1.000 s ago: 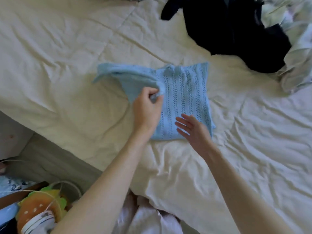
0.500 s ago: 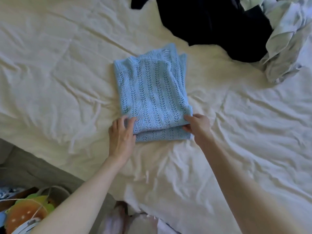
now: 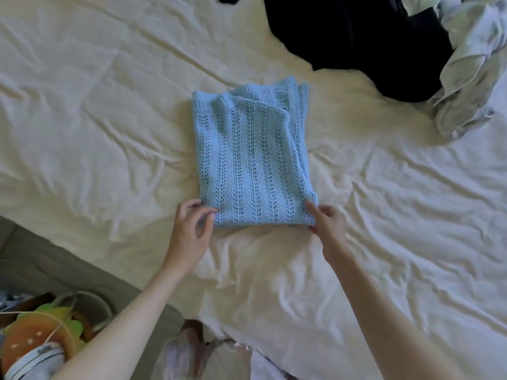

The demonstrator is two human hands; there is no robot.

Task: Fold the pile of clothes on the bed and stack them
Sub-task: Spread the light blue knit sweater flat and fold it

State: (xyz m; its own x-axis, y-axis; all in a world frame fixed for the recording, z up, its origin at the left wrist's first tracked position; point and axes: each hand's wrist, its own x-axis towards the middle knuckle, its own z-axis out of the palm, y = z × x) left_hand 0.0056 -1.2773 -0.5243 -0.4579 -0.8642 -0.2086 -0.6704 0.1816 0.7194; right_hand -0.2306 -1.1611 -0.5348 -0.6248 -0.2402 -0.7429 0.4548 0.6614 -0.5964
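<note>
- Rumpled cream bedsheet [image 3: 384,242] covers the bed and fills most of the view, with a strip of grey floor showing at the lower left.
- A light blue openwork knit top [image 3: 252,160] lies folded into a rough rectangle near the middle of the sheet, its ribbed edges at the far end.
- The left hand [image 3: 189,231] is at the near left corner of the knit, fingertips curled and pinching the edge.
- The right hand [image 3: 327,223] is at the near right corner, thumb on top and fingers tucked under, gripping the fabric.
- A black garment [image 3: 356,42] lies heaped at the top right, well apart from the knit.
- Crumpled pale clothing [image 3: 472,72] lies beside the black garment at the right edge.
- An orange and green object [image 3: 35,333] sits on the floor at the bottom left.
</note>
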